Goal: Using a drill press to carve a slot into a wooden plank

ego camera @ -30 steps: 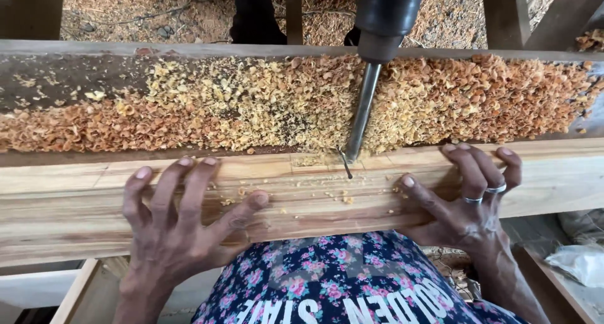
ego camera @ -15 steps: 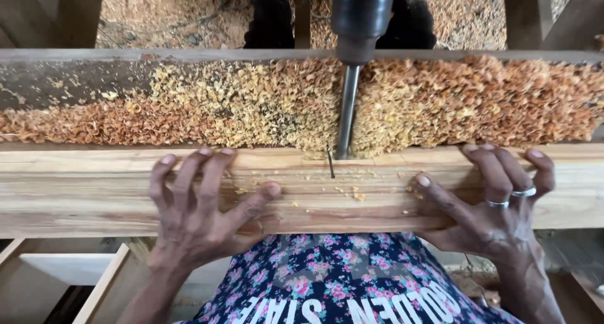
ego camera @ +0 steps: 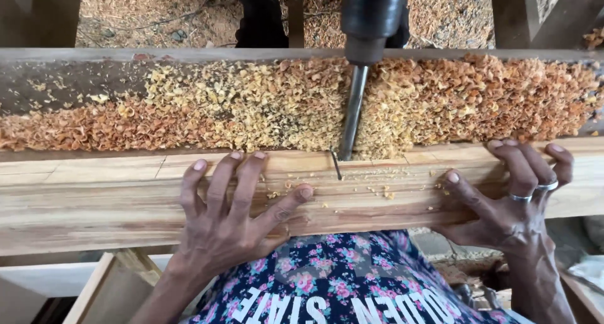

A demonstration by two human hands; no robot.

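On the bench: long pale wooden beam [ego camera: 94, 198], lying crosswise, near the person's body.
Left hand [ego camera: 229, 220]: open, fingers spread, palm flat on the beam.
Right hand [ego camera: 509, 201]: open, ringed fingers curled over the beam's far edge.
Between hands: dark steel drill bit [ego camera: 351, 113], tip at the beam.
Behind: heaped orange-yellow wood shavings [ego camera: 478, 104].

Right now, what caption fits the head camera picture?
Both hands, left and right, press a wooden plank beneath a drill bit amid wood shavings.
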